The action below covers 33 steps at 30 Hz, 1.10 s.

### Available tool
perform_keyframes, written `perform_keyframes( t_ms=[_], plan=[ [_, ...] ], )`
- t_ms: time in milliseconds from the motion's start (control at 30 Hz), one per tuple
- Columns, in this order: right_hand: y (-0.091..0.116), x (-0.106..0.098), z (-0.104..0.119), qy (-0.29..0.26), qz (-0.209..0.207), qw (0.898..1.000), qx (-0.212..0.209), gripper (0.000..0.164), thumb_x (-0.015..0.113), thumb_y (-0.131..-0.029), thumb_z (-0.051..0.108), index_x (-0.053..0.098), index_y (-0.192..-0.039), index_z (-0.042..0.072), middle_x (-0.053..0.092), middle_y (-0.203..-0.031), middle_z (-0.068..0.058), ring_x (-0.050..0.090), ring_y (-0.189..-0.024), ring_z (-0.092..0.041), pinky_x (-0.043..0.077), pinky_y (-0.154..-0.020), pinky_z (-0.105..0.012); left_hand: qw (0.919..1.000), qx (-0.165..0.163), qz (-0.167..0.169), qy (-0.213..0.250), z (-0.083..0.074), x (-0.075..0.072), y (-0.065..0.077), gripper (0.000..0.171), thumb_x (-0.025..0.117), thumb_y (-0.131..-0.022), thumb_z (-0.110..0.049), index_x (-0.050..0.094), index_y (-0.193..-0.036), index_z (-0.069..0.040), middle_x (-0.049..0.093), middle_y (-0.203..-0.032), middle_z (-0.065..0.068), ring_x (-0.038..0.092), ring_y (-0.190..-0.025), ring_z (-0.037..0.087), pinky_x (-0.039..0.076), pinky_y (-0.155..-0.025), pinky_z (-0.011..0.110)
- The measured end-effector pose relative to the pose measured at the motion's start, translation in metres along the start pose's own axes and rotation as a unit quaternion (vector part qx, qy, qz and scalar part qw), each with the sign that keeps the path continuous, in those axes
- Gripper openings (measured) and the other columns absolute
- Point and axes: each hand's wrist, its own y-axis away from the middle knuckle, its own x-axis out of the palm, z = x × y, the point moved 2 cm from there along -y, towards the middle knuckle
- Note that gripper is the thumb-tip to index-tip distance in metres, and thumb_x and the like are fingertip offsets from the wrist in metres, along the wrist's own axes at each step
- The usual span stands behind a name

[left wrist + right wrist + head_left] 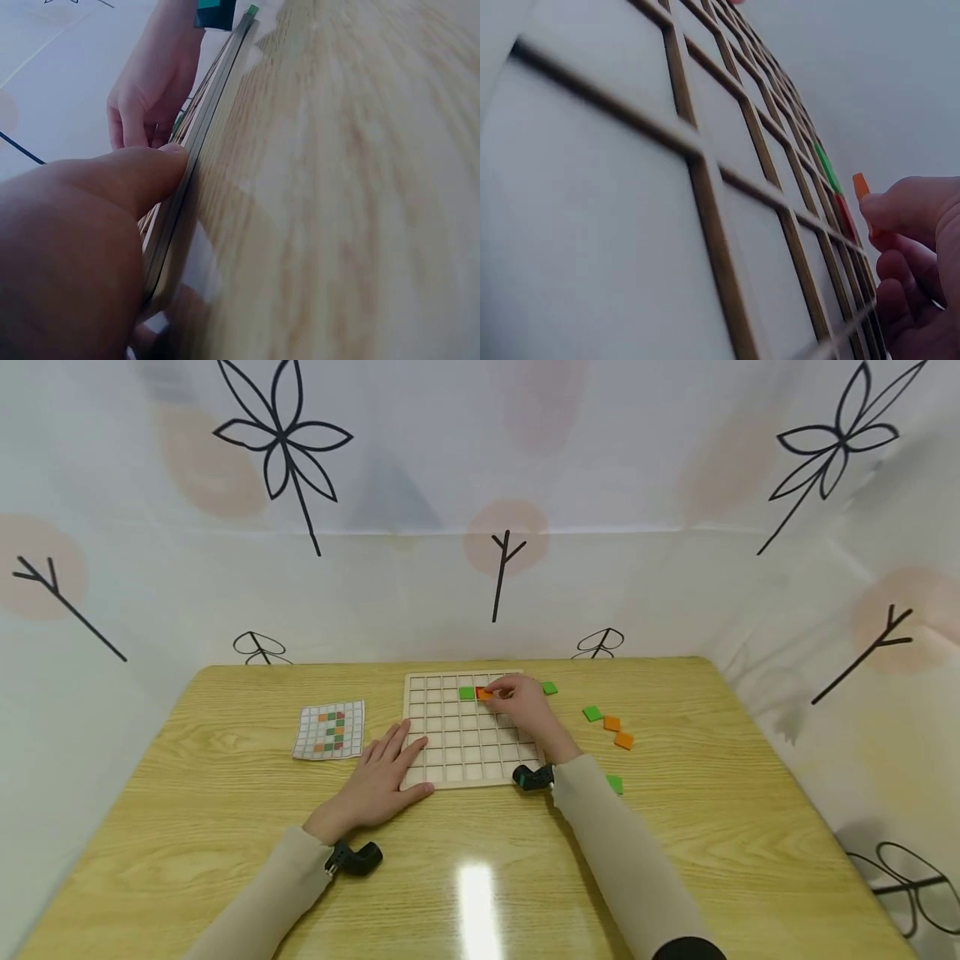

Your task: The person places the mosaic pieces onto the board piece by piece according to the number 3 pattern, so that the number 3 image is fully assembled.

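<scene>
A wooden grid board (459,772) lies on the table. In one of its upper rows sit a green square tile (467,693) and, beside it, a red tile (844,215). Thumb and fingers of my right hand (527,706) pinch an orange tile (861,187); the right wrist view shows it raised above the board near the red one. My left hand (377,781) rests at the board's lower left with fingers spread, some touching its edge. In the left wrist view the left thumb (154,169) presses against the board's rim.
Left of the board lies a printed grid card (306,742) with coloured squares. To the right are loose green tiles (592,714) and orange tiles (623,741). Another green tile (615,784) is partly behind the right sleeve. A patterned cloth (420,593) hangs behind the table.
</scene>
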Motion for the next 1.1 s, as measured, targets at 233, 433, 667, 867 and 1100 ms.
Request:
perform_keyframes(
  t_ms=[233,433,667,867,1100],
  plan=[
    [-0.007,0.019,0.010,-0.018,-0.011,1.000,-0.015,0.019,0.071,-0.092,0.009,0.076,-0.110,0.006,0.066,-0.117,-0.009,0.061,-0.099,-0.024,0.052,-0.083,-0.038,1.0000,-0.002,-0.001,-0.001,0.001,0.000,0.000,0.077,0.050,-0.099,-0.058,0.029,-0.159,-0.014,0.002,-0.166,0.015,0.002,-0.152,0.033,0.010,-0.115,0.063],
    [-0.010,0.033,0.018,-0.024,-0.038,0.999,-0.003,0.018,0.069,-0.094,0.010,0.077,-0.110,0.007,0.065,-0.117,-0.008,0.061,-0.098,-0.024,0.052,-0.083,-0.039,1.0000,-0.001,-0.004,-0.003,-0.001,0.000,0.001,0.076,0.050,-0.100,-0.057,0.031,-0.158,-0.013,0.004,-0.166,0.016,0.004,-0.152,0.034,0.011,-0.115,0.063],
    [-0.015,0.047,0.022,-0.024,-0.060,0.998,-0.016,0.018,0.071,-0.094,0.014,0.077,-0.110,0.008,0.066,-0.111,-0.007,0.058,-0.087,-0.020,0.049,-0.074,-0.035,1.0000,-0.001,-0.003,-0.005,0.000,0.002,0.000,0.076,0.049,-0.100,-0.058,0.030,-0.158,-0.013,0.004,-0.166,0.016,0.004,-0.152,0.034,0.012,-0.115,0.062],
    [-0.013,0.053,0.022,-0.025,-0.085,0.995,-0.040,0.016,0.073,-0.092,0.011,0.077,-0.107,0.006,0.069,-0.109,-0.009,0.060,-0.088,-0.022,0.051,-0.075,-0.037,1.0000,0.000,-0.002,-0.005,0.001,0.003,-0.001,0.077,0.048,-0.100,-0.059,0.030,-0.159,-0.014,0.004,-0.166,0.015,0.004,-0.152,0.033,0.012,-0.115,0.062],
    [-0.016,0.058,0.021,0.007,-0.079,0.996,-0.031,0.016,0.074,-0.092,0.013,0.078,-0.107,0.007,0.068,-0.117,-0.007,0.060,-0.110,-0.026,0.051,-0.091,-0.041,1.0000,-0.001,-0.005,-0.006,0.001,0.000,0.000,0.076,0.050,-0.099,-0.058,0.030,-0.158,-0.013,0.005,-0.166,0.016,0.005,-0.152,0.034,0.012,-0.115,0.062]
  ],
)
